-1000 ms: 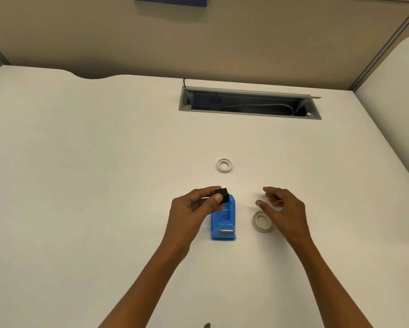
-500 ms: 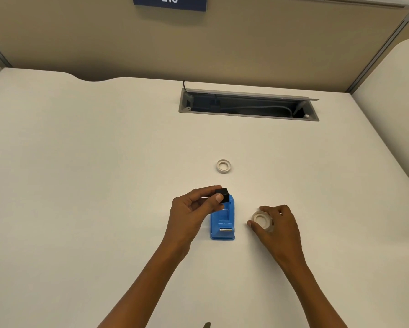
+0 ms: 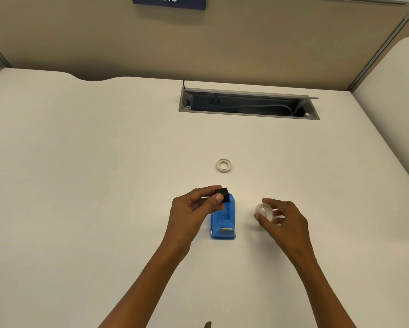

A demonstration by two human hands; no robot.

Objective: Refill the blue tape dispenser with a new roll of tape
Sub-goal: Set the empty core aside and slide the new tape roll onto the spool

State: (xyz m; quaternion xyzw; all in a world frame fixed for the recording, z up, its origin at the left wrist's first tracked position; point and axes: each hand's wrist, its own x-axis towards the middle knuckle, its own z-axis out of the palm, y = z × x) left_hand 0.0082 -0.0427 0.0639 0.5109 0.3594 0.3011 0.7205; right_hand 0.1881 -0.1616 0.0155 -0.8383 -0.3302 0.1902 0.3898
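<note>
Right hand [image 3: 284, 223]: fingers and thumb pinch the new roll [image 3: 265, 210] by its rim. Half a second ago the roll lay flat on the desk [image 3: 80, 185] under the closing fingers; a full second ago the hand hovered spread above it. The roll is now lifted clear and tipped on edge, its open centre turned toward the dispenser [image 3: 223, 220], which stands just left of this grip, apart from it.

Left hand [image 3: 194, 209]: thumb and fingers pinch the black hub [image 3: 222, 194], held over the far end of the dispenser's empty cradle. This grip and its place match both earlier views; only the right hand has acted.

Dispenser: blue, resting on the desk between the two hands, cutter end nearest the viewer, no roll in it. Whether the hub touches the body cannot be told.

Meaning for the task: pickup of the new roll is done. The step judged to be at hand is to bring roll and hub together, threading the hub through the roll's centre, then seating both in the cradle. The roll's hole faces the hub, which favours that meeting.

Beyond the grips: a thin spent ring [image 3: 223, 165] lies flat on the desk, well past the hub. Farther still, an open cable slot [image 3: 248, 104] is set in the desk, and a partition [image 3: 104, 39] rises behind.
</note>
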